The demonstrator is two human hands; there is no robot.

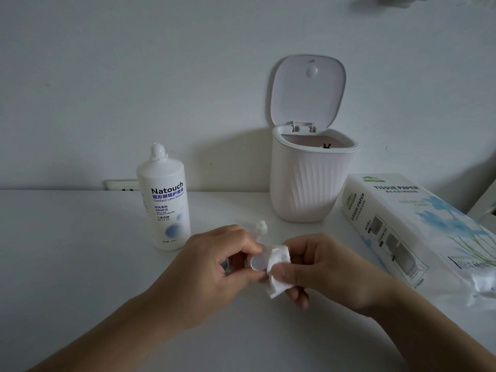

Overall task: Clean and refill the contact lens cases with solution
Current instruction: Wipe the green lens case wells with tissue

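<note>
**Lens case held for wiping, tissue pressed at its right side**

A small translucent white contact lens case (pixel 258 261) is held above the white table (pixel 80 264), pinched between the curled thumb and fingers of the left hand (pixel 214 267). Its round pale face is turned toward the camera; the rest of the case is hidden behind the left fingers, so its long axis cannot be told with certainty. A folded piece of white tissue (pixel 277 269) is gripped by the thumb and fingers of the right hand (pixel 319 272) and is seen touching the right edge of the case. The case thus lies just to the left of the right-hand grip, between the two hands, with the tissue between it and the right thumb.

A tall white plastic bottle of lens solution (pixel 163 202), its cap off, is stood behind the left hand. A small white cap (pixel 261 227) is seen just behind the hands. Farther back, a white ribbed bin (pixel 308 183) is stood with its lid raised, and a white tissue pack (pixel 402 224) lies to the right.

The cleaning step is judged to be in hand; refilling is not yet done.
</note>
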